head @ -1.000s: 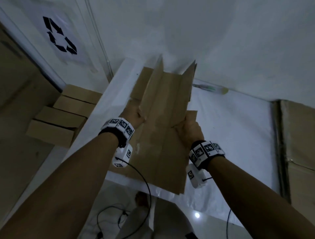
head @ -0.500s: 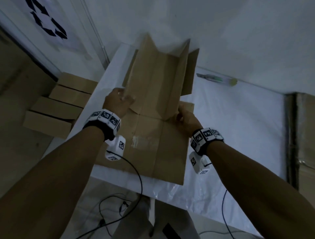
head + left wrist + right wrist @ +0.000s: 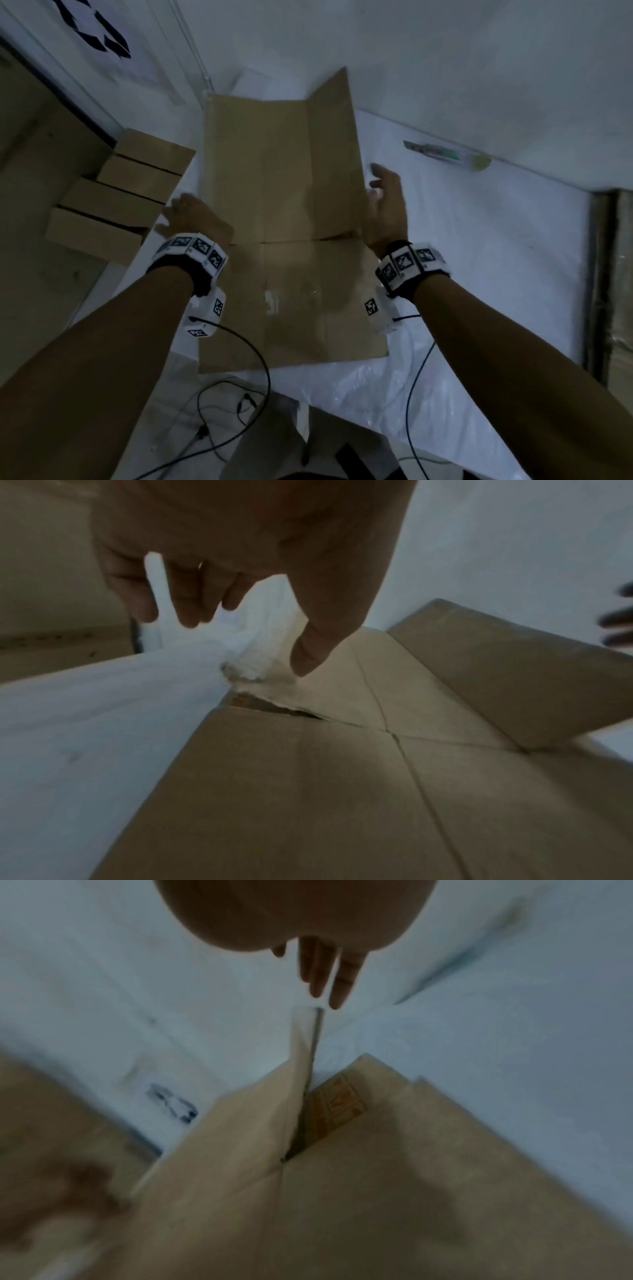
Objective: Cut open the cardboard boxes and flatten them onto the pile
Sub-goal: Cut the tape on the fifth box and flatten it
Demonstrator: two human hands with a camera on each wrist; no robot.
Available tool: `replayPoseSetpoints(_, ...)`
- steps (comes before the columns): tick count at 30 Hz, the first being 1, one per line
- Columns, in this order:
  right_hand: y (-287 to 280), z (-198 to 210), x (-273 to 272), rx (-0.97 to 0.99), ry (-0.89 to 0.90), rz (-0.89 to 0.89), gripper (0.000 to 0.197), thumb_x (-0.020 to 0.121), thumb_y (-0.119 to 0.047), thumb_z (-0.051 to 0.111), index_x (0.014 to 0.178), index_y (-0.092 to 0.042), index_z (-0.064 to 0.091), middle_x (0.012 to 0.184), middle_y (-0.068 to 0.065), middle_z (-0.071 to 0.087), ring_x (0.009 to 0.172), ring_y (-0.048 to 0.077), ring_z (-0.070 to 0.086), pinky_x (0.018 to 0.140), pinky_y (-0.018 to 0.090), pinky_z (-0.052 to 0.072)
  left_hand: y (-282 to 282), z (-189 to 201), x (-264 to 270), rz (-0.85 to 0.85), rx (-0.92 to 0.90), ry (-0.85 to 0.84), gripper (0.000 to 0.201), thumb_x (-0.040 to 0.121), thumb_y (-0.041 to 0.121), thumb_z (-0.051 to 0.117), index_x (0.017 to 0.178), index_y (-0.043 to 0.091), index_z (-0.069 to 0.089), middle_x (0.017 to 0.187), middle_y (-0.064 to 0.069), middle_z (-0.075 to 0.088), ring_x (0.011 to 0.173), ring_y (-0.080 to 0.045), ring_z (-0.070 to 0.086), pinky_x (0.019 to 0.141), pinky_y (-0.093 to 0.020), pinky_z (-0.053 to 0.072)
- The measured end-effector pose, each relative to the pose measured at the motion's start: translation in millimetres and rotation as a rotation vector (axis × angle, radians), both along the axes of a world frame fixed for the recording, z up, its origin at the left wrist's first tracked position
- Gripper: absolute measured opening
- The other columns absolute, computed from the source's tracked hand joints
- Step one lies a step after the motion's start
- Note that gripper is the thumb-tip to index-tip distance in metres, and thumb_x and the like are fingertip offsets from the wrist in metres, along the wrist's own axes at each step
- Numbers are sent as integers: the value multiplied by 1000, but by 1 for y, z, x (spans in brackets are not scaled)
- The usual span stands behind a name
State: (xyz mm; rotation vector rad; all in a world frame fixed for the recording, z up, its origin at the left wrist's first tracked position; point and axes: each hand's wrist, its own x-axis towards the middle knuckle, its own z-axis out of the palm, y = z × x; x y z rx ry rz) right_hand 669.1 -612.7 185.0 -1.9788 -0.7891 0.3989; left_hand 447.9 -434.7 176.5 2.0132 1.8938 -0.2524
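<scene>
Both hands are off the cardboard, each grip loose and holding nothing: the left hand hovers at the left edge of the opened cardboard box with fingers spread and relaxed, and the right hand stands just beside the box's right edge, fingers straight, palm turned toward the card. The box lies unfolded in the middle of the frame on the white-covered desk, mostly flat, with its far right panel tilted upward. The left wrist view shows what the head view does not: a ragged tear along a crease near the thumb. The right wrist view, though blurred, shows the raised panel edge-on and orange printing on a flap beneath it, too smeared to read. A box cutter lies on the desk at upper right, well apart from both hands. A stack of cardboard boxes sits at left, below a recycling symbol at upper left.
</scene>
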Motion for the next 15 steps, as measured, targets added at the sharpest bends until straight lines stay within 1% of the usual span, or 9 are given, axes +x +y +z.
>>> replayPoseSetpoints(1,5,0,2,-182,-127,162,52,97,-26,38,145,-7,39,148,13,37,130,24,43,108,40,38,-1,1,10,-86,-2,14,80,77,24,67,146,6,29,150,-19,33,138,-37,31,110,-55,29)
replayPoseSetpoints(3,15,-4,4,-603,-329,499,61,98,-33,48,150,-7,28,159,13,16,144,28,23,114,42,27,-5,-1,33,-352,-4,-40,87,81,28,69,150,10,19,156,-14,18,144,-31,16,114,-51,19)
replayPoseSetpoints(6,27,-17,5,-946,-343,662,85,94,-39,57,155,-12,4,162,3,-12,149,23,-7,116,58,17,-8,-7,70,-613,-98,-84,98,80,39,72,153,13,12,160,-13,9,147,-30,7,118,-48,14)
replayPoseSetpoints(8,28,-27,5,-1012,-265,675,96,91,-43,61,155,-17,-5,161,-1,-17,149,20,-12,114,65,12,-8,-19,97,-673,-150,-73,102,77,44,73,153,14,11,160,-14,7,147,-33,6,119,-48,12)
replayPoseSetpoints(11,32,-33,10,-996,-278,702,100,87,-42,66,155,-15,-2,162,1,-13,149,22,-8,112,67,14,-7,-32,128,-699,-68,-53,71,84,34,61,142,9,28,149,-18,26,138,-36,23,113,-48,19)
replayPoseSetpoints(12,35,-34,15,-985,-304,713,98,88,-41,65,155,-14,-1,162,2,-11,149,22,-7,112,67,14,-3,-35,135,-714,-51,-30,71,82,33,63,140,10,30,148,-18,28,136,-36,25,113,-49,20)
replayPoseSetpoints(13,40,-34,22,-981,-323,725,95,89,-42,62,154,-13,-1,162,3,-11,149,23,-6,113,65,12,2,-39,140,-740,-51,-8,87,72,42,72,139,11,26,149,-18,24,138,-38,22,113,-53,18)
replayPoseSetpoints(14,46,-36,29,-986,-340,736,93,91,-45,57,154,-13,-3,162,3,-11,149,22,-6,114,64,10,7,-40,144,-772,-72,63,112,53,58,80,139,15,21,152,-16,17,140,-39,16,113,-58,15)
replayPoseSetpoints(15,54,-37,37,-989,-357,745,89,94,-47,51,154,-12,-4,162,3,-11,149,22,-6,116,61,7,12,-41,147,-806,-84,134,134,31,73,79,138,20,18,153,-11,11,143,-38,10,112,-62,11)
